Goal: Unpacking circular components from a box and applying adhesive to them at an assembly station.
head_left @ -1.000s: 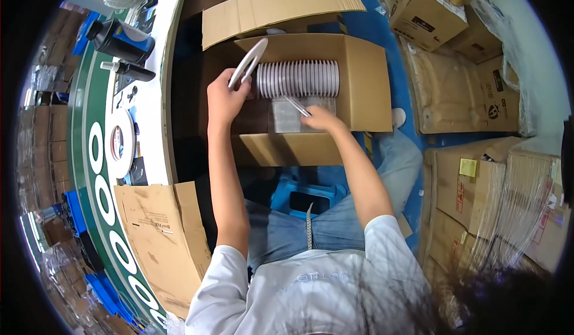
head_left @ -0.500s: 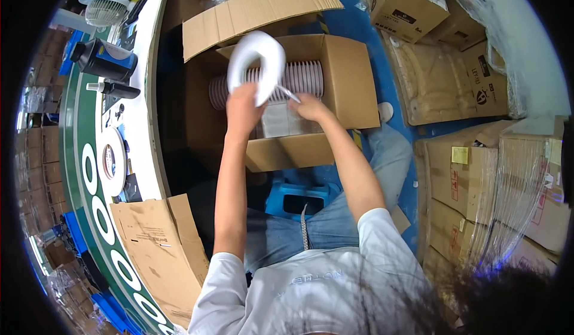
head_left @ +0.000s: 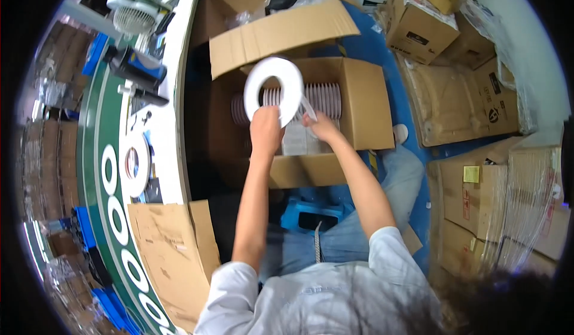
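In my left hand (head_left: 266, 130) is a flat white ring (head_left: 292, 90), gripped by its lower edge and tilted up above an open cardboard box (head_left: 368, 104). My right hand (head_left: 323, 127) pinches a narrow pale strip (head_left: 309, 109) beside the ring's right edge; I cannot tell whether the strip is joined to the ring. Below, inside the box, a long row of similar white rings (head_left: 323, 99) stands on edge, partly covered by the held ring. Clear plastic wrap (head_left: 296, 140) lies in front of that row.
To the left runs a white bench edge (head_left: 182, 96) beside a green conveyor belt (head_left: 95, 155) carrying several white rings (head_left: 118, 220). A fan (head_left: 133, 19) and dark bottle (head_left: 136, 64) stand there. Stacked cartons (head_left: 472, 203) line the right. A blue stool (head_left: 293, 215) is between my legs.
The whole view has shifted, so the scene sits lower and further right. The ring is less blurred and stays above the box. The strip now hangs more steeply from the ring's right side.
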Demonstrator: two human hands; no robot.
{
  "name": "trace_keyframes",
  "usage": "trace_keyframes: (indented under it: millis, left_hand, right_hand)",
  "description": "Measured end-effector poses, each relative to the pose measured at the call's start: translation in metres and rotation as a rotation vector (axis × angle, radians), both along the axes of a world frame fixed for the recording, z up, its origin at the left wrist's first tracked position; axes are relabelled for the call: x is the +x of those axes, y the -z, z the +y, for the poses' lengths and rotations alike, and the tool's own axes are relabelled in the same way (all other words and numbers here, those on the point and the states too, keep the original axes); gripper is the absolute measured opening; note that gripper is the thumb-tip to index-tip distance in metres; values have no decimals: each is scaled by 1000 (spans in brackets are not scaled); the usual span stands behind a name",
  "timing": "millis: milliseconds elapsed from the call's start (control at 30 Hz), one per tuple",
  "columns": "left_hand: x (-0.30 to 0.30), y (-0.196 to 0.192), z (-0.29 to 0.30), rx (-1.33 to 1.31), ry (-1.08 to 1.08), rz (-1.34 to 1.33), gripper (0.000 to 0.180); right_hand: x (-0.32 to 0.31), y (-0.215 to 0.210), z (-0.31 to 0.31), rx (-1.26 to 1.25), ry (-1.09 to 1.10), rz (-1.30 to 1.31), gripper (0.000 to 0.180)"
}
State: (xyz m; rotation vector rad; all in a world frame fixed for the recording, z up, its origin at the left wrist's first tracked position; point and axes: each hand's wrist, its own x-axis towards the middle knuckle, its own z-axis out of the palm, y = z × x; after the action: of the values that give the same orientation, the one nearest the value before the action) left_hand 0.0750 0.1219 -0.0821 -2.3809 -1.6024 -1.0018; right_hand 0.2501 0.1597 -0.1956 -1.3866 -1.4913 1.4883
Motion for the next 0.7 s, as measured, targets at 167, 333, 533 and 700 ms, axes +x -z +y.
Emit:
trace_keyframes:
  millis: [167,333,533,700]
  left_hand:
    - [-11,-11,3,-213,6,148,21]
    - [14,-32,12,58,-157,-182,31]
    - [-12,-1,11,-254,-73,133,8]
    - [8,-15,-2,-183,-77,-51,6]
  right_hand:
    - [-30,-20,5,176,58,73,19]
    - [0,0,7,108,15,-18,24]
    - [-19,-36,7,88,-237,-201,30]
    - [-2,-60,-3,305,-45,-95,22]
